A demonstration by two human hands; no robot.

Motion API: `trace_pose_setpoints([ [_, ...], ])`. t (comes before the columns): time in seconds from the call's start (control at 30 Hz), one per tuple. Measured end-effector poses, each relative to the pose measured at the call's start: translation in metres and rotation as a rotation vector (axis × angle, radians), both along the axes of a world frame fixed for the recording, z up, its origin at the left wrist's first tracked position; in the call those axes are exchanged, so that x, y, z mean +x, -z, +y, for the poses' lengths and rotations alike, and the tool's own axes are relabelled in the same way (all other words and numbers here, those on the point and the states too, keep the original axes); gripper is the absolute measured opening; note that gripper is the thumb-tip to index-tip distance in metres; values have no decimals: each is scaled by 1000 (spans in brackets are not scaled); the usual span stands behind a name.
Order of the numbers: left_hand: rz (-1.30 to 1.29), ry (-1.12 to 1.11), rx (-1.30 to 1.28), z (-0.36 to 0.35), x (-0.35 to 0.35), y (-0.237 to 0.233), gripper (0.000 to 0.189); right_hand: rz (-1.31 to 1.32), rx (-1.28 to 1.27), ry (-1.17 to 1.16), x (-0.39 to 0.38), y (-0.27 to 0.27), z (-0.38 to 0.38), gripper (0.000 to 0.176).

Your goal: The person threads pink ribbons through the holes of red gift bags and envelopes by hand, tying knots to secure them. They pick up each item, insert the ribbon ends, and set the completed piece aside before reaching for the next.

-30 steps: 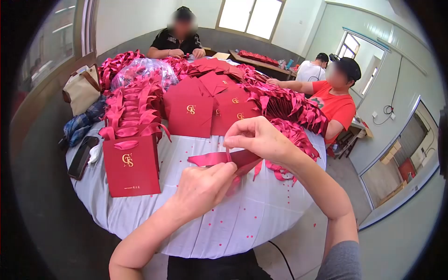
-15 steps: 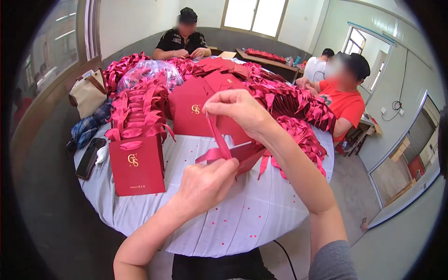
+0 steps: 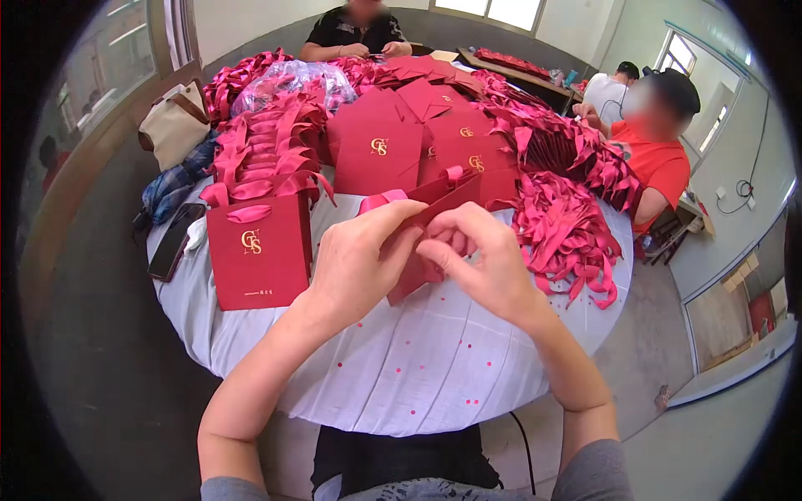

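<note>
A red paper gift bag [image 3: 455, 198] with pink ribbon handles is held tilted above the table's middle. My left hand [image 3: 355, 263] grips its left side, thumb and fingers closed around the paper. Close against the bag's near side is my right hand [image 3: 489, 263], its fingers curled in towards the thumb; what lies between the fingertips is mostly hidden. A pink ribbon loop [image 3: 383, 199] shows just above my left hand. To the left, an upright red bag [image 3: 259, 263] with gold letters fronts a row of bags with ribbon handles [image 3: 263, 159].
Flat red bags [image 3: 380, 154] lie beyond my hands. A heap of pink-ribboned bags [image 3: 568, 234] is at right. A phone [image 3: 177, 242] and cream handbag [image 3: 174, 125] rest at left. Co-workers sit across [image 3: 355, 33] and at right [image 3: 656, 154]. Red dots speckle the white tablecloth [image 3: 434, 359].
My right hand has come down from holding a ribbon strip raised, and is now curled against the bag. My left hand has shifted onto the bag's side. The camera view has tilted down.
</note>
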State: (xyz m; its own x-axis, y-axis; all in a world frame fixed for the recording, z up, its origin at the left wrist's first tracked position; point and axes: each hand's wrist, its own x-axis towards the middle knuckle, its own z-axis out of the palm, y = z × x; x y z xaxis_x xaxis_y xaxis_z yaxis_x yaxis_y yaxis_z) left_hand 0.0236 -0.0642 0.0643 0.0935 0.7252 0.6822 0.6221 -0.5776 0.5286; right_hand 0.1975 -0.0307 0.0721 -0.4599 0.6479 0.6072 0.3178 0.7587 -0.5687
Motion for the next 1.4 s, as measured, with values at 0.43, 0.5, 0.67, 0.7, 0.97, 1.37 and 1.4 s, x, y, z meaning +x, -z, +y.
trace_pose_setpoints([
  [0.43,79,-8,29,13,-2,2,14,177,-818,-316,17,15,7,8],
  [0.5,159,-28,91,9,-1,-8,15,125,-817,-308,24,11,14,11],
  [0.67,225,-58,127,18,1,-10,15,57,-763,-328,48,-1,31,11],
  [0.7,231,-52,128,19,2,-11,14,58,-759,-327,51,-2,32,11],
  [0.97,56,-207,129,21,-5,-23,13,-100,-808,-250,65,0,45,11],
  [1.37,493,-272,125,22,-4,-31,9,29,-688,-67,118,-12,70,8],
  [1.4,509,-247,139,27,-3,-29,9,67,-675,-61,120,-14,69,8],
])
